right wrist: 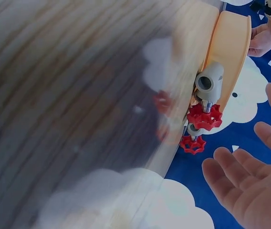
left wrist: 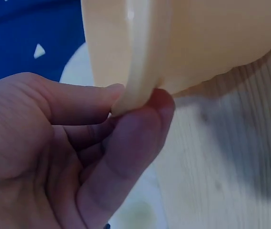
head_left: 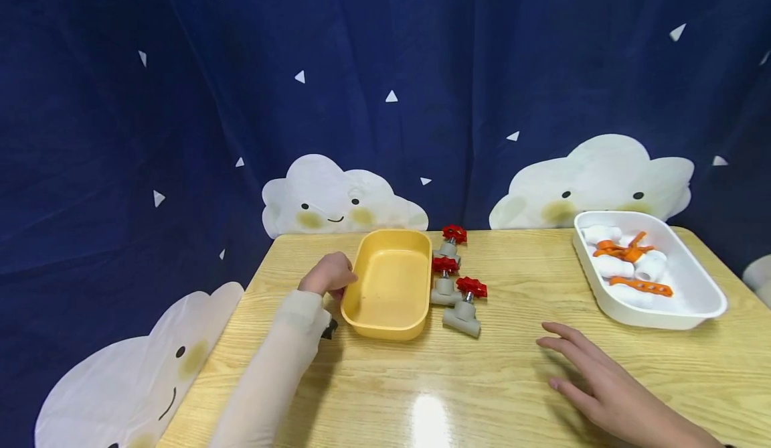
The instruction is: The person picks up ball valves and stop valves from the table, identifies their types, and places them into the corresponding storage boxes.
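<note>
right hand (head_left: 596, 378) nearest, reaching in over the near right part of the tabletop (head_left: 500, 374); fingers spread loosely, holding nothing. left hand (head_left: 328, 275), out of a pale sleeve (head_left: 271, 367), pinches the left rim of a yellow tray (head_left: 394, 294) between thumb and fingers. tray lies left of centre, toward the tabletop's far edge, and appears to rest flat.

three grey valves with red handwheels line the tray's right side: near valve (head_left: 462, 318), middle valve (head_left: 446, 290), far valve (head_left: 448, 252). cannot tell if the latter two touch its wall. white tray (head_left: 693, 284) at the far right corner carries white pipe fittings (head_left: 614, 267) and orange pieces (head_left: 641, 286).

judgement: step in hand looks like setting or steadying the yellow tray; next move calls for a light rim grip, no shove rightward into the valves, right hand free to assist.

no brand, label or writing legible; backdrop (head_left: 391, 33) shows only triangles and cloud faces.
</note>
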`<action>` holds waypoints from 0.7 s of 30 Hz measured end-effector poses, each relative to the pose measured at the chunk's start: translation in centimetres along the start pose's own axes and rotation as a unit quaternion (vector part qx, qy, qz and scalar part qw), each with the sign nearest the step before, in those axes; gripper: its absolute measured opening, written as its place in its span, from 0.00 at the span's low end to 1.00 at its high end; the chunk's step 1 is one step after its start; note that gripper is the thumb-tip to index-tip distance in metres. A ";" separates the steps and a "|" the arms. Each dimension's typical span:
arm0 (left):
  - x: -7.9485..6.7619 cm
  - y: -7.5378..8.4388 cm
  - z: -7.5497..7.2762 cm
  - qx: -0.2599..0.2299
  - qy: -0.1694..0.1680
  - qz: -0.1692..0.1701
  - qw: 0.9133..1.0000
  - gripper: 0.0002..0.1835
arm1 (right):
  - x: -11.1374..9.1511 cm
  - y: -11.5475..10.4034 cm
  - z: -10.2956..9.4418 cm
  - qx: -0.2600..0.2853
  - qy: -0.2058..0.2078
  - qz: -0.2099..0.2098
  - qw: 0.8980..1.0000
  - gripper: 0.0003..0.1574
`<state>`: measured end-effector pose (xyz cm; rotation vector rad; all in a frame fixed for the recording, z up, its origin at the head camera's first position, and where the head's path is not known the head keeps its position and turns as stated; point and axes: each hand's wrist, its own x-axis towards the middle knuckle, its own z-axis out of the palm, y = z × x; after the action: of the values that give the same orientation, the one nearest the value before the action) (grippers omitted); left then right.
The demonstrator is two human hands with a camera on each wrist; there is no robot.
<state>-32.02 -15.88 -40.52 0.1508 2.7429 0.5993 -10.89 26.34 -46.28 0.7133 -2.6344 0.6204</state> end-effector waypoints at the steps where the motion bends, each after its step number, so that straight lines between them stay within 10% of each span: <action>1: -0.1 0.3 0.2 -0.002 -0.001 0.002 1.000 0.13 | 0.0 0.0 -0.1 0.000 -0.001 0.001 1.000 0.36; 21: 0.0 1.8 2.4 -0.037 -0.008 0.062 0.997 0.17 | -0.1 0.1 -0.7 -0.008 0.002 -0.003 1.000 0.37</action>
<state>-31.16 -13.34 -41.87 0.3091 2.7057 0.7281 -10.69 26.78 -45.77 0.7155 -2.6296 0.5977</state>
